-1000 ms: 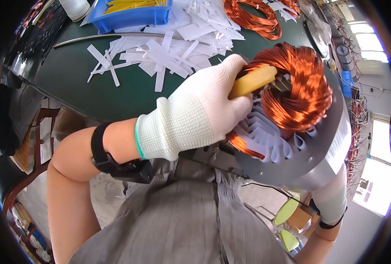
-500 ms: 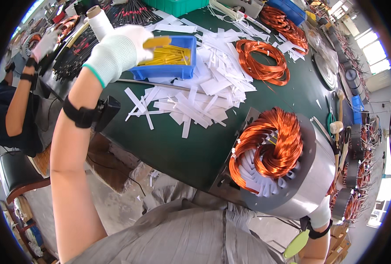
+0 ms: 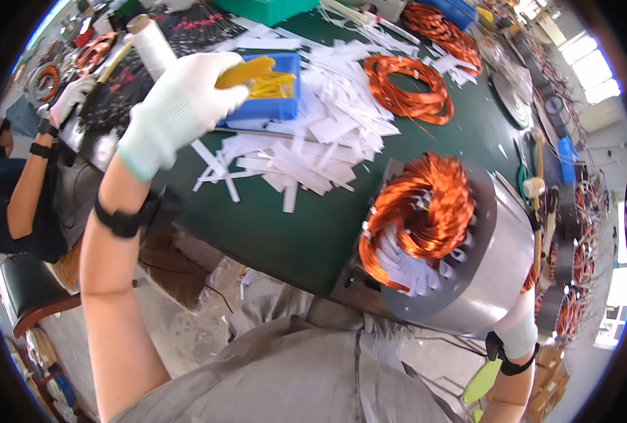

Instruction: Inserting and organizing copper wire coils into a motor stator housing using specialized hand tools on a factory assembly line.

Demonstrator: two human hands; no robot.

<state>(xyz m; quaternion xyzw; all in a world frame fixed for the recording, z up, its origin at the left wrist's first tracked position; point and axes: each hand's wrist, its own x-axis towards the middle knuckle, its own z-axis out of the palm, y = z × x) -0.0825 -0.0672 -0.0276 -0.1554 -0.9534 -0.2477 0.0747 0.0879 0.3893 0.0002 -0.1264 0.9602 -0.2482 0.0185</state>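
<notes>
My left hand, in a white knit glove, is raised over the near left corner of a blue bin. Its fingers are closed round a flat yellow blade-like tool. Thin yellow strips lie in that bin. To the right, a grey metal motor stator rests on its side, with thick copper windings and white slot liners at its facing end. My gloved right hand is at the stator's far right end; its fingers are hidden behind the housing.
White paper strips are heaped on the green table. Copper wire coils lie behind the stator, and a white spool stands at the left. A mallet and scissors lie at the right. A co-worker's arm reaches in from the left.
My left hand has come slightly down and toward me with the yellow tool, which is now tilted. The whole view has shifted a little. My right hand stays at the stator.
</notes>
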